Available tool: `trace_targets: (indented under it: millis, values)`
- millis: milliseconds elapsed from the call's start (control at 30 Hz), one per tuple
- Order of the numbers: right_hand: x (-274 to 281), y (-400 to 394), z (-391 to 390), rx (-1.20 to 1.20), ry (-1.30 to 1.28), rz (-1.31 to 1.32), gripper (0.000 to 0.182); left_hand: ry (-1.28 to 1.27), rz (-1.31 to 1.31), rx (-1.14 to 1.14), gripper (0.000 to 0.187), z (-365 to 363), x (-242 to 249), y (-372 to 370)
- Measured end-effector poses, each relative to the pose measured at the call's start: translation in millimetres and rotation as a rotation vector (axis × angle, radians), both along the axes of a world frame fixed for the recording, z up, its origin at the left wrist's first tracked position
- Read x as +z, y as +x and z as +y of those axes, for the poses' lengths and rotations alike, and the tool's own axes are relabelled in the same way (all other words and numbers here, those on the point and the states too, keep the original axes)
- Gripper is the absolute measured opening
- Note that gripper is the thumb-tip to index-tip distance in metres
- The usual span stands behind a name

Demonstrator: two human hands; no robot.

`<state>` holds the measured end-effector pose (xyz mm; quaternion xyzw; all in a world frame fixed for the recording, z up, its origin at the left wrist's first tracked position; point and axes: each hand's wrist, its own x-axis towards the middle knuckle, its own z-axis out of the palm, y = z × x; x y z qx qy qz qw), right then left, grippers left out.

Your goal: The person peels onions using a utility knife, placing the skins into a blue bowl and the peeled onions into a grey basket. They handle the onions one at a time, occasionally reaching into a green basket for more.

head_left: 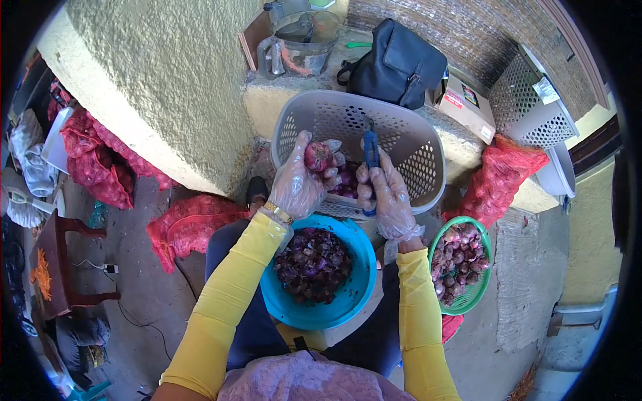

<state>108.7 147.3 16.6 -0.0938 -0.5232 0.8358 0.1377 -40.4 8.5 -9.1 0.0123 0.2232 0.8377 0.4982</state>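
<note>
My left hand [299, 179], in a clear plastic glove, is closed on a red onion [318, 156] over the near left side of a grey perforated basket [287, 127]. My right hand [388, 194], also gloved, grips a blue-handled tool [370, 148] with its dark tip pointing away from me. More red onions [348, 179] lie inside the basket between my hands. Below them, a blue basin [364, 260] holds dark onion pieces or skins [313, 265]. A green basket [483, 284] of small onions [461, 257] stands beside my right forearm.
Red mesh sacks lie at the left [190, 230] and stand at the right [491, 177]. Behind the grey basket are a black bag [398, 63], a cardboard box [465, 107] and a clear bucket [304, 50]. A wooden stool [57, 267] and a cable are at the left.
</note>
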Motion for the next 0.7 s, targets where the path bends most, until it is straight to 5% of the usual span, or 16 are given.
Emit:
trace_targets:
  millis: [233,300,433,500,633,700]
  values:
    - [6,-1,-3,-0.058,0.048,-0.074,0.048,-0.028,0.083,-0.041,0.066,2,-1,0]
    - [-2,-3,5,-0.025,0.257,-0.039,0.038,-0.034,0.091,-0.051,0.066,2,-1,0]
    - [-3,-6,-3,-0.142,0.111,-0.023,0.029,-0.066,0.098,-0.051,0.063,4,1,3]
    - [-6,-5,2,-0.19,0.425,-0.072,0.022,-0.09,0.093,-0.039,0.06,4,1,3]
    - [16,0,-1,-0.193,0.608,-0.183,0.025,-0.104,0.1,-0.047,0.06,5,-1,7]
    - [17,1,1,-0.234,1.045,-0.304,0.038,-0.115,0.087,-0.057,0.06,6,1,11]
